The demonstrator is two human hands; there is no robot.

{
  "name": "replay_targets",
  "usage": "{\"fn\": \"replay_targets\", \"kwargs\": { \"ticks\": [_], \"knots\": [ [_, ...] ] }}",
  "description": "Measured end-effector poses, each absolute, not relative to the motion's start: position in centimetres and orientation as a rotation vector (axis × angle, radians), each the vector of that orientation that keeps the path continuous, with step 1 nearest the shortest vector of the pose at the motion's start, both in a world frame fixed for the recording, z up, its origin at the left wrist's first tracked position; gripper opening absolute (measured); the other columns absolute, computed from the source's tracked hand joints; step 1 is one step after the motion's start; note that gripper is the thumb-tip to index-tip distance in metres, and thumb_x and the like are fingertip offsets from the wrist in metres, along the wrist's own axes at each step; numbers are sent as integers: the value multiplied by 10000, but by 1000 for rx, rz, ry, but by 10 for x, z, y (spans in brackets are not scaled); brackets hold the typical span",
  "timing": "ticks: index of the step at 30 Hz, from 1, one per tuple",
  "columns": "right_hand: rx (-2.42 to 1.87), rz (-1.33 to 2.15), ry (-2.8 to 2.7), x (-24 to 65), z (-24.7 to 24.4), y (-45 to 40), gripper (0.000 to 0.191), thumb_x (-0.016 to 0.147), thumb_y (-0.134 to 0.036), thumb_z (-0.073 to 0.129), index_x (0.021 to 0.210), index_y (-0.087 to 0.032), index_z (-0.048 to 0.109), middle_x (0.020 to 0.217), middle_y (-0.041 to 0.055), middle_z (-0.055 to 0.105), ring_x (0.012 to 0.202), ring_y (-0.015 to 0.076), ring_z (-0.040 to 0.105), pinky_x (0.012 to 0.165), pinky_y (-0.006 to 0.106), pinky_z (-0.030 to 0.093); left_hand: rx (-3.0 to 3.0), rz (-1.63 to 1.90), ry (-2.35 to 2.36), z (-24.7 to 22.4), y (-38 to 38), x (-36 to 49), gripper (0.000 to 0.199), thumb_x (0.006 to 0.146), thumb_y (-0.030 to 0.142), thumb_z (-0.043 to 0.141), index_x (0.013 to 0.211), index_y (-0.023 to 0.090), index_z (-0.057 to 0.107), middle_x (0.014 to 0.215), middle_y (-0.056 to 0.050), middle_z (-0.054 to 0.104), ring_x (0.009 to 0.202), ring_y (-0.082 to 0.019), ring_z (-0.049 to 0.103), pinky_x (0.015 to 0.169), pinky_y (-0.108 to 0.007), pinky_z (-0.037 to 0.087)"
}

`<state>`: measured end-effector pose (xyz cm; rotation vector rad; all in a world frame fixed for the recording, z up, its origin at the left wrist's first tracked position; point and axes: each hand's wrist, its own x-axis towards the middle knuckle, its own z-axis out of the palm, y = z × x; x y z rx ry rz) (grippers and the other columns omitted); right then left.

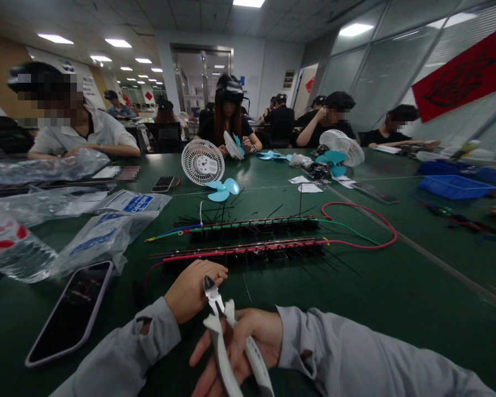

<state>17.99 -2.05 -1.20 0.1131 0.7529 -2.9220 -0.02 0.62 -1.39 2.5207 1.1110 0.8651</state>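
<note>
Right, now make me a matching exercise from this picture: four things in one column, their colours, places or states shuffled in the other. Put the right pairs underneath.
Things:
1. Side cutters
2. Large phone
3. Looping cable
4. Nearest propeller

Descriptions:
A. Red, arcing out to the right of the wire strips
B. Light blue, lying beside a white fan grille
C. In the right hand
D. Lying with a dark screen, to the left of the left hand

Pairs: 1-C, 2-D, 3-A, 4-B
</note>
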Motion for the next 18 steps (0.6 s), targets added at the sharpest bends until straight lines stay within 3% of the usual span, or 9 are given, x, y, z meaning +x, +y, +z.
{"fn": "replay_targets", "kwargs": {
  "ticks": [4, 8, 14, 18],
  "knots": [
    [189, -2970, 772, 180, -8, -23, 575, 565, -128, 470, 1134, -75, 534, 1066, 161, 608, 943, 234, 618, 896, 389, 368, 2457, 916, 1161, -17, 4, -2, 223, 909, 191, 391, 1018, 176, 585, 1022, -73, 674, 950, -194, 618, 845, -363, 461],
    [243, -3019, 821, 179, -9, -24, 528, 568, -122, 487, 1082, -45, 578, 993, 134, 615, 894, 211, 609, 886, 386, 376, 2415, 902, 1178, -19, 3, -3, 235, 886, 179, 412, 1078, 184, 547, 999, -60, 673, 919, -195, 616, 828, -359, 465],
    [404, -3080, 788, 183, -10, -19, 585, 560, -116, 500, 1121, 41, 562, 802, 53, 570, 721, 93, 554, 711, 218, 415, 2378, 884, 1214, -19, 3, -5, 268, 864, 131, 384, 1087, 188, 520, 977, -55, 660, 883, -187, 604, 817, -354, 471],
    [322, -3024, 812, 185, -12, -16, 603, 572, -131, 476, 1148, 30, 548, 775, 46, 561, 590, 66, 497, 553, 199, 381, 2394, 879, 1226, -19, 3, -5, 284, 879, 154, 364, 1116, 182, 518, 978, -66, 652, 869, -185, 602, 814, -353, 474]
  ]
}}
